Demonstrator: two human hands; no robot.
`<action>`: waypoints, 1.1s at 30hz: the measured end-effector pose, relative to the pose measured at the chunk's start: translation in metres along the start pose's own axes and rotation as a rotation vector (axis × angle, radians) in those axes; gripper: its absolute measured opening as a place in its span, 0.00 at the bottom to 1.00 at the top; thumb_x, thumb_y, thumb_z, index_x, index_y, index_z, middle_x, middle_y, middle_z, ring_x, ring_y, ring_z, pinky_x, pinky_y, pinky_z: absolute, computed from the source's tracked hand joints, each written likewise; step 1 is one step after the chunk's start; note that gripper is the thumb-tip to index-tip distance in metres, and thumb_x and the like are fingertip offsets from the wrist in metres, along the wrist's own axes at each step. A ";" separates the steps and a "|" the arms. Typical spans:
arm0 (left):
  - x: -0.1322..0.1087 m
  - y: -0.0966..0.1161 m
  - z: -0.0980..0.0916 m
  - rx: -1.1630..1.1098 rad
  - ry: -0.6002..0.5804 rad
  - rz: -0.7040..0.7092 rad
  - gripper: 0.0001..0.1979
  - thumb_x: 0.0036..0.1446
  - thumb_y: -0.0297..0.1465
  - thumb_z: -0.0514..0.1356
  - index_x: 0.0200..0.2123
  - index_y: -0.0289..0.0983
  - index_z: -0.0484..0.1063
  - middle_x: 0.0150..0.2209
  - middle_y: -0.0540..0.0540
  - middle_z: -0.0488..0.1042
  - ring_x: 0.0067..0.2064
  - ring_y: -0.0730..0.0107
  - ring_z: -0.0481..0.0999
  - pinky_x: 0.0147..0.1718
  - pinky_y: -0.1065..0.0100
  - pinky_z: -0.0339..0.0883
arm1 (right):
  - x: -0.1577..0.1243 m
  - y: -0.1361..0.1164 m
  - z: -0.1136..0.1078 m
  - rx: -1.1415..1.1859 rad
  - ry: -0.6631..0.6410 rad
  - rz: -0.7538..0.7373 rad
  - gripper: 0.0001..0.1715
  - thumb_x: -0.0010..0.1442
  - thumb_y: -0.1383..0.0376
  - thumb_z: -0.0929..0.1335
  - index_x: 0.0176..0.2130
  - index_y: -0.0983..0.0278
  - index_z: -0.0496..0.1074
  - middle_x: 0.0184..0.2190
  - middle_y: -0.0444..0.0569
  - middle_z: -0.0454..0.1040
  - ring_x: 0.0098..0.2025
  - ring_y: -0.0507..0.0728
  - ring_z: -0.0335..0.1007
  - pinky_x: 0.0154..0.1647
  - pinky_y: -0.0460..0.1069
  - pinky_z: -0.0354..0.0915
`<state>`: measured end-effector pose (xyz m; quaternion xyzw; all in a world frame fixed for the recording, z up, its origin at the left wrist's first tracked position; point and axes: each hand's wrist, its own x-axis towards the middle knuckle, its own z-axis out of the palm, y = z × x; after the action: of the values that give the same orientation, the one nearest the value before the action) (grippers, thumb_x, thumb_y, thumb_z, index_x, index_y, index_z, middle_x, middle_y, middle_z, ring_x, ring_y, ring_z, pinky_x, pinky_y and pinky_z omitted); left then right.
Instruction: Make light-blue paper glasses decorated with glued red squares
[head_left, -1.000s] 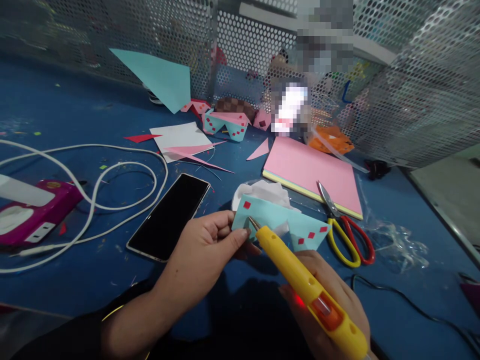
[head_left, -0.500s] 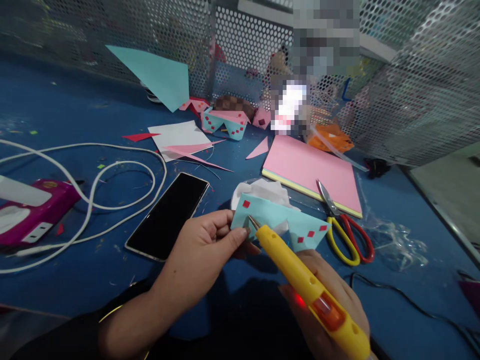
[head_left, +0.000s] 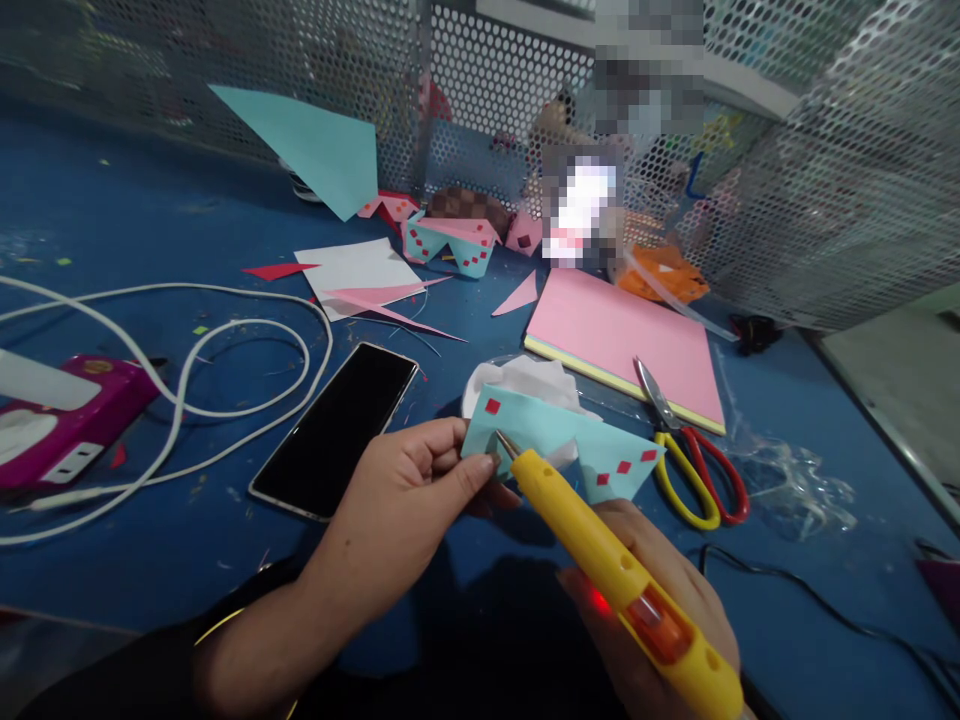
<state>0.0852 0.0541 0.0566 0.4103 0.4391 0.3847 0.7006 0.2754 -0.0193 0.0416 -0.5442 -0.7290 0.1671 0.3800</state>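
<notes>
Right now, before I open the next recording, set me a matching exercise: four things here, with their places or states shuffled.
1. Yellow tool
2. Blue paper piece
3. Scissors
4. Phone lying flat

A. Blade tips over the pink paper
B. In the right hand
C. Screen dark
D. Pinched in the left hand

Pairs: 1-B, 2-D, 3-A, 4-C

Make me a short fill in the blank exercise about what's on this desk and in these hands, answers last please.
The left hand holds a light blue paper cutout with ____ diamonds.
The ____ hand holds a yellow tool with a metal tip.
The scissors overlap a paper stack whose top is ____.

Missing words: red; right; pink.
</notes>
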 end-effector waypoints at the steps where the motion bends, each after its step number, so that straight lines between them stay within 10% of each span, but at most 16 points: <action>1: 0.000 0.000 0.000 -0.004 -0.001 0.003 0.09 0.55 0.32 0.66 0.39 0.40 0.83 0.32 0.46 0.84 0.33 0.64 0.83 0.36 0.69 0.78 | 0.000 0.000 0.000 0.002 -0.004 0.001 0.07 0.65 0.61 0.67 0.33 0.57 0.66 0.24 0.37 0.68 0.20 0.48 0.66 0.18 0.42 0.62; 33: -0.002 0.001 0.000 -0.019 -0.023 -0.001 0.08 0.60 0.27 0.64 0.41 0.40 0.83 0.33 0.49 0.84 0.33 0.71 0.84 0.35 0.76 0.77 | -0.001 0.000 -0.001 -0.024 -0.011 0.003 0.08 0.66 0.58 0.67 0.34 0.57 0.67 0.24 0.37 0.70 0.20 0.49 0.68 0.19 0.43 0.64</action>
<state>0.0845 0.0526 0.0579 0.4079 0.4273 0.3839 0.7097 0.2763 -0.0208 0.0423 -0.5491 -0.7321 0.1617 0.3692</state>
